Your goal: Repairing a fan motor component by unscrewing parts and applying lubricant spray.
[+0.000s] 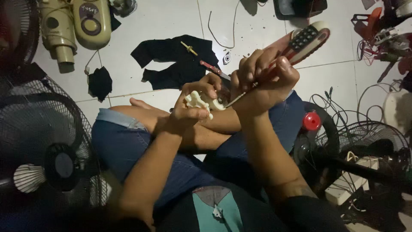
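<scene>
Left hand (194,107) clamps a knobbly cream plastic part (201,102); right hand (262,75) fists a ridged red-and-black screwdriver (296,45), its thin metal shaft touching the part.

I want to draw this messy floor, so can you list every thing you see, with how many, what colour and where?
Screwdriver: one, red and cream handle with dark grip, in the right hand.
Small plastic part: one, cream, in the left hand.
Black cloth: one large piece on the tiles, with a cream peg on it.
Small black cloth: one, left of it.
Small knife: one, red handle, at the cloth's edge.
Motor housings: two, cream, top left.
Fan grille: one, black, left.
Fan with red cap: one, black, right.
Loose wires: several, dark, right.
Left hand: one, gripping the part.
Right hand: one, gripping the screwdriver.
</scene>
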